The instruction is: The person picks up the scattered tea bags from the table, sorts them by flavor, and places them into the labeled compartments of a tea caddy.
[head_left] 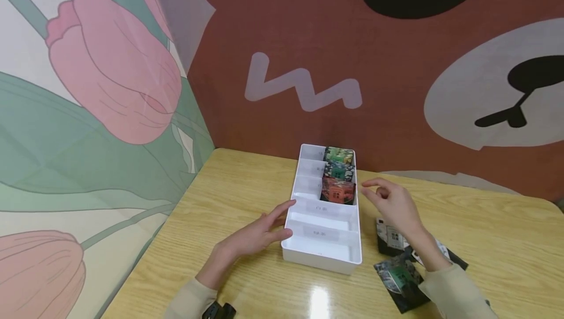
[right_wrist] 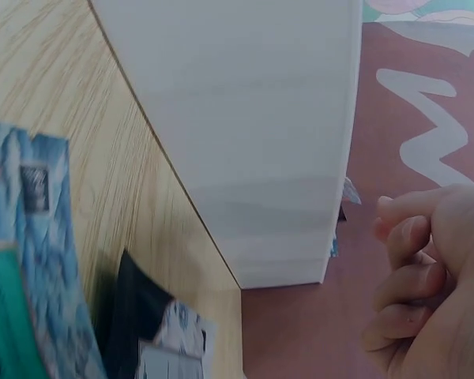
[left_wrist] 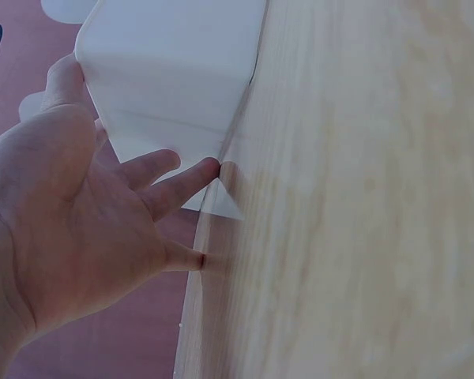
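Observation:
A long white divided box (head_left: 318, 261) stands on the wooden table, with small labels on its dividers. Three printed packets stand in its far compartments: a green one (head_left: 339, 154), a dark teal one (head_left: 337, 171) and a red one (head_left: 338, 192). My left hand (head_left: 253, 235) rests along the box's left side, thumb and index finger at its rim; in the left wrist view the other fingers spread below along the white wall (left_wrist: 174, 95). Just right of the box, level with the red packet, my right hand (head_left: 393, 205) hovers with loosely bent fingers and nothing between them.
To the right of the box lie several packets: a black-and-white one (head_left: 391, 237), another partly under my right forearm (head_left: 454, 256), and a dark one with a green label (head_left: 398, 275). Behind the table rises a painted brown wall (head_left: 282, 128).

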The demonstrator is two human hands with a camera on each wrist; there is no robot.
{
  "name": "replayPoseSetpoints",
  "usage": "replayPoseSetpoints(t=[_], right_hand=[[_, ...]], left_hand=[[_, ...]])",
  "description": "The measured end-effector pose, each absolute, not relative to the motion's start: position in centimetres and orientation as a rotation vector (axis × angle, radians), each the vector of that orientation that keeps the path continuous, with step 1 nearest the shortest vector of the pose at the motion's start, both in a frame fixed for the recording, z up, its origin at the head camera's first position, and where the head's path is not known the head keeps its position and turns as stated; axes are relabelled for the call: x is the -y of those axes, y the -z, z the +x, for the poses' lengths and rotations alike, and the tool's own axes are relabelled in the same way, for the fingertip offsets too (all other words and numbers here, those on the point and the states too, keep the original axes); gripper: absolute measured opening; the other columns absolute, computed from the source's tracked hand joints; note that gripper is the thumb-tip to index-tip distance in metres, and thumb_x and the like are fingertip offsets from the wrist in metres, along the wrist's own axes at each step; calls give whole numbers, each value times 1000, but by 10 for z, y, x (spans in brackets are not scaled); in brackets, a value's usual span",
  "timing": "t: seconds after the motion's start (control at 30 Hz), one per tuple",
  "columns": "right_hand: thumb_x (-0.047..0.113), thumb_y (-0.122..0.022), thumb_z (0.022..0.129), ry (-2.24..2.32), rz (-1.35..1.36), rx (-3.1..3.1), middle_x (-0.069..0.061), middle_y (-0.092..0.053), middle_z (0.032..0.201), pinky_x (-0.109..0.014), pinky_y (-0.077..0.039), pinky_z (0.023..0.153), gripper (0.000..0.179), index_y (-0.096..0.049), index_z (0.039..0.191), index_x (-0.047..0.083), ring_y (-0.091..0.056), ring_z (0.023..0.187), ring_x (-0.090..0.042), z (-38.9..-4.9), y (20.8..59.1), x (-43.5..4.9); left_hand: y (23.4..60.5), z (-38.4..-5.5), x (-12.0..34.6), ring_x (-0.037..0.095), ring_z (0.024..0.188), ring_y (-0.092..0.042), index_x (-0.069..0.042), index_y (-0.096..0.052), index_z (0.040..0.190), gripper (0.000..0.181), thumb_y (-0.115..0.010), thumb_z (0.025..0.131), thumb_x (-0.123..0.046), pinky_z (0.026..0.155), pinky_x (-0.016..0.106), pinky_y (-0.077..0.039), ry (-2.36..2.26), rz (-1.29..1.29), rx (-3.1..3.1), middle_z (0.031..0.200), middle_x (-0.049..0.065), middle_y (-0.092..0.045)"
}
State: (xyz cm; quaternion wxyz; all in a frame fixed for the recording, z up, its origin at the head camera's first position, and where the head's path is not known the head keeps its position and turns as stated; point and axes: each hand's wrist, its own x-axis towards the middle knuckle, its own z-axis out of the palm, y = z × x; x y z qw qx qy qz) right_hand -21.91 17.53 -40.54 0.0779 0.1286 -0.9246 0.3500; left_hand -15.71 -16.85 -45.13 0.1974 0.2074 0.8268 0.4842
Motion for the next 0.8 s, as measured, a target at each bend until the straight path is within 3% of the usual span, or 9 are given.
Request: replayPoseSetpoints(t=[0.13,0.2,0.4,0.53,0.8], right_hand=[[44,-60,99,-1036,378,2810,3,-41,52,-27,-28,40,37,-70,118,15,-32,42,-11,-214,404,-187],[47,-59,98,-1030,366,2832,2,-44,53,-28,-29,40,41,-68,120,14,-34,43,-12,-211,405,-192],[50,-58,98,-1020,330,2885,1,-45,55,-28,-30,40,49,-66,124,9,-36,43,-13,-207,409,-209],[50,-58,97,-1042,317,2920,0,-46,56,-29,-30,39,53,-63,128,7,-35,42,-12,-205,413,-220],[37,-63,98,-1091,355,2953,-9,-54,57,-28,-30,39,45,-62,128,4,-35,42,-10,-201,419,-237]], left_hand=[[451,-158,169,16,144,-39,-46,-13,155,67,-53,101,-45,124,55,-9,-1361,576,-2312,156,-1,-41],[451,-158,170,16,144,-39,-46,-14,155,66,-53,102,-45,123,57,-2,-1360,580,-2314,156,-1,-42],[453,-158,170,17,144,-39,-45,-14,156,66,-53,102,-43,123,58,1,-1366,593,-2308,156,1,-42],[453,-158,169,16,144,-39,-44,-14,156,67,-53,102,-43,124,53,-10,-1376,600,-2295,156,0,-41],[453,-157,170,16,144,-39,-48,-13,155,67,-53,102,-44,122,59,6,-1363,602,-2318,156,-1,-42]])
